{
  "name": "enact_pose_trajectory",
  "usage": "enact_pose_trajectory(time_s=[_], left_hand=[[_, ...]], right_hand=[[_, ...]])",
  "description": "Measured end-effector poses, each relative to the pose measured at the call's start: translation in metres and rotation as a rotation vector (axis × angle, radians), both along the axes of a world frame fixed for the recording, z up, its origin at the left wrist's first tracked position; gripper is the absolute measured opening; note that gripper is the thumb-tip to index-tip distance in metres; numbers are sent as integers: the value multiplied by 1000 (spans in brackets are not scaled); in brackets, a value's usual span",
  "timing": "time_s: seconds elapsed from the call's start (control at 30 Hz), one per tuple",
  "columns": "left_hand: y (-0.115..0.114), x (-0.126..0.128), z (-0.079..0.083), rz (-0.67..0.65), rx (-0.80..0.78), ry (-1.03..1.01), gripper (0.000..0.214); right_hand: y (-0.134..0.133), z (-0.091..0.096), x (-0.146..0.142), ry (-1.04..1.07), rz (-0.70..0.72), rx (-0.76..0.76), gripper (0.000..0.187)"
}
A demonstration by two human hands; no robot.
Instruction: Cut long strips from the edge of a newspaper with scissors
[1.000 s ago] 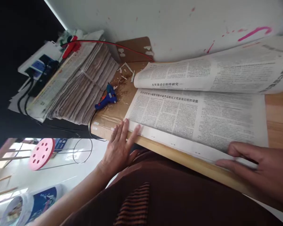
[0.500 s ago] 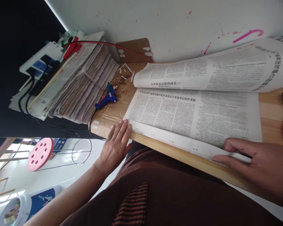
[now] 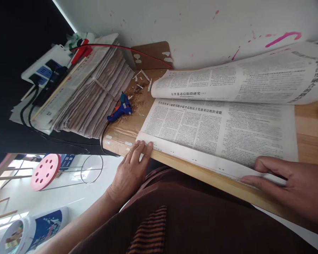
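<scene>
Strip along the near edge of a printed white newspaper (image 3: 190, 127) appears folded over

The newspaper lies on a pale wooden tabletop (image 3: 308, 130), its near edge along the front. A narrow strip (image 3: 201, 160) there seems turned up, apparently along most of the edge; how firmly it is creased cannot be told. The far part is unfinished by its look, curling loosely back beside the pink-splashed white wall (image 3: 201, 21). The hands are well apart: the right hand (image 3: 291, 183) pinches the strip between thumb and forefinger; the left hand (image 3: 132, 167) rests fingertips at the left corner, its thumb hidden. Leftward, a blue glue gun (image 3: 122, 109) and white scraps (image 3: 144, 76) crowd brown cardboard (image 3: 116, 135), before a tied grey newspaper stack (image 3: 95, 91).
</scene>
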State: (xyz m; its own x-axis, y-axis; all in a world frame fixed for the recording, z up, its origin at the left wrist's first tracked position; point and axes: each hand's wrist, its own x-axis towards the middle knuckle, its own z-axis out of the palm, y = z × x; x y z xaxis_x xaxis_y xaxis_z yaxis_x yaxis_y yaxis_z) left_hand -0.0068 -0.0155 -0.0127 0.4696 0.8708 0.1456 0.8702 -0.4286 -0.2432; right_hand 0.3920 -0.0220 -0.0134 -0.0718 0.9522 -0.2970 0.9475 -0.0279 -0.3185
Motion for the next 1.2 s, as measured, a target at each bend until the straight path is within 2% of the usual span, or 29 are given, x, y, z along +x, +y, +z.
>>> enact_pose_trajectory(time_s=[0.1, 0.27, 0.4, 0.6, 0.83, 1.03, 1.2], left_hand=[[1, 6, 9, 11, -35, 18, 57], [1, 16, 18, 47, -74, 69, 68], [-3, 16, 11, 37, -66, 52, 81], [-10, 9, -3, -10, -51, -23, 83], [-8, 12, 0, -28, -49, -41, 77], [-2, 17, -2, -147, -9, -76, 81], [-5, 18, -2, -133, -14, -60, 79]], right_hand=[[1, -1, 2, -64, 13, -161, 61], [4, 11, -4, -34, -17, -199, 67], [7, 23, -12, -12, -18, -215, 64], [8, 33, -18, 44, 23, -191, 55], [8, 35, -16, 106, 62, -121, 50], [7, 35, -16, 116, 86, -56, 48], [9, 41, -20, 103, 93, -39, 43]])
